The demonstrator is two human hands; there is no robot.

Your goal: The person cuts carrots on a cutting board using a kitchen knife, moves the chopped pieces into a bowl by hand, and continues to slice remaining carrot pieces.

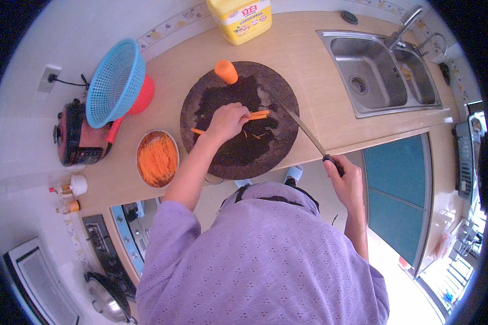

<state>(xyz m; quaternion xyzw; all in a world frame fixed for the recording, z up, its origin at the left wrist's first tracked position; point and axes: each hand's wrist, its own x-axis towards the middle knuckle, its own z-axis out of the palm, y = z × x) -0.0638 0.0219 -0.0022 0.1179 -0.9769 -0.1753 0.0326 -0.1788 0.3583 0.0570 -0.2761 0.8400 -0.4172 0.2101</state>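
My left hand pinches a few carrot strips over a round, dark-stained cutting board. Another carrot piece shows to the left of my wrist, and thin carrot shreds lie on the board. In my right hand is the black handle of a kitchen knife; its blade slants up and left over the board's right side. A thick carrot chunk rests near the board's far edge. To the left, an oval metal dish holds a heap of shredded carrot.
A blue plastic colander leans over a red plastic vessel beside an electric cooker. A yellow jug stands at the back. The double steel sink is at right. A gas hob lies lower left.
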